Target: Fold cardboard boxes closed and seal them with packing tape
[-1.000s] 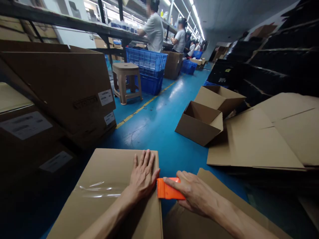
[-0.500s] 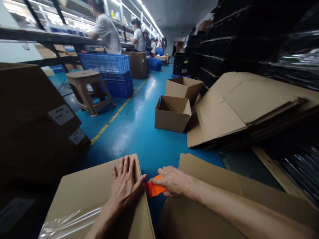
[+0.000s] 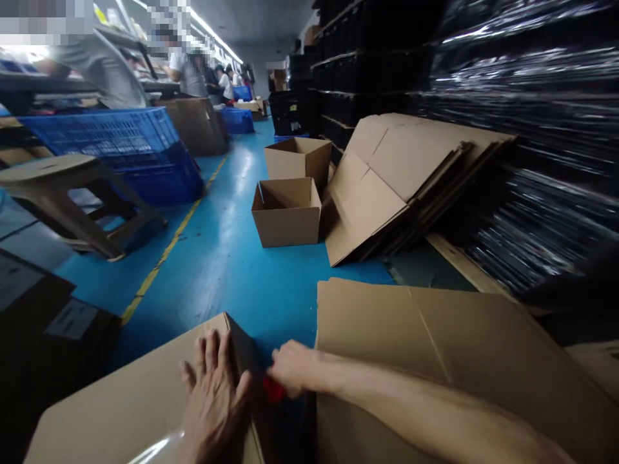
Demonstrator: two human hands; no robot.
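Observation:
A closed cardboard box point(image 3: 120, 386) stands at the lower left, with a shiny strip of clear tape on its top. My left hand point(image 3: 213, 386) lies spread on that top, near the right edge, holding nothing. Just right of the box, my right hand point(image 3: 294, 368) is closed around a red-orange tool point(image 3: 273, 389), which shows only in part below the fingers. Under my right forearm is a large cardboard piece point(image 3: 377, 322) at the lower right.
Two open boxes point(image 3: 287, 225) stand on the blue floor ahead, beside leaning flat cardboard sheets point(image 3: 387, 167). A stool point(image 3: 62, 169) and blue crates point(image 3: 159, 174) are at left. Wrapped black stacks point(image 3: 522, 84) line the right. People work at a bench further back.
The view has turned right. My right hand with the orange tool has moved down the box's right side, and less of the tool shows. My left hand stays spread on top.

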